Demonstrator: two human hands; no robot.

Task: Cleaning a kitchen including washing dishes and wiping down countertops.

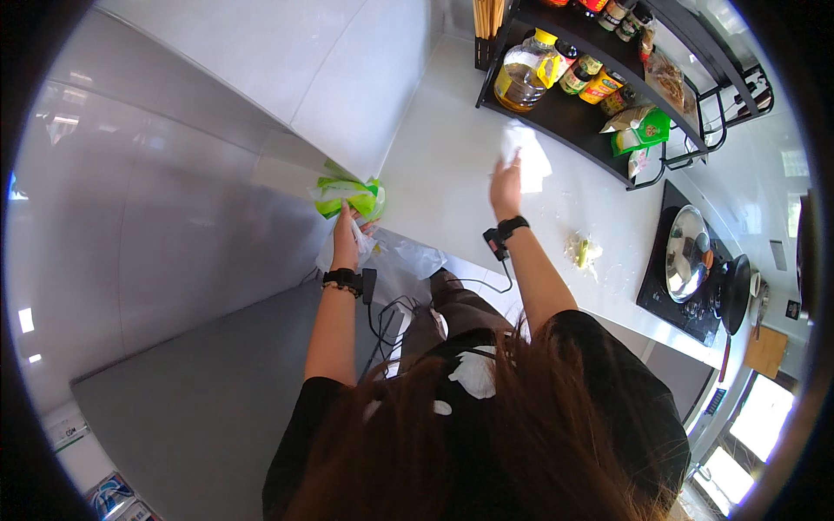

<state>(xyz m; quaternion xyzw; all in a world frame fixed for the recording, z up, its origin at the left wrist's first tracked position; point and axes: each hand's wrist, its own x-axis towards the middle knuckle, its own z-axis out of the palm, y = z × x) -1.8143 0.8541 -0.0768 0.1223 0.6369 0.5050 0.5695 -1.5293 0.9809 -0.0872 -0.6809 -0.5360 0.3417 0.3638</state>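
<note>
My left hand (346, 238) is closed on a green and white plastic package (348, 195) at the corner of the counter and wall. White translucent plastic bags (410, 260) hang just below and beside it at the counter's edge. In my right hand (507, 189) is a white tissue or cloth (526, 156), held over the white countertop (443, 156) near the shelf; it is slightly blurred. To the right of my right forearm lies a small heap of pale green and whitish food scraps (584, 253), with wet spots around it.
A black two-tier rack (554, 124) holds an oil jug (526, 71), sauce bottles and a green packet (645, 132). Farther right is a black cooktop (658, 280) with a shiny metal lid (685, 254) and a black pan (735, 294). A white tiled wall (365, 71) borders the counter's left end.
</note>
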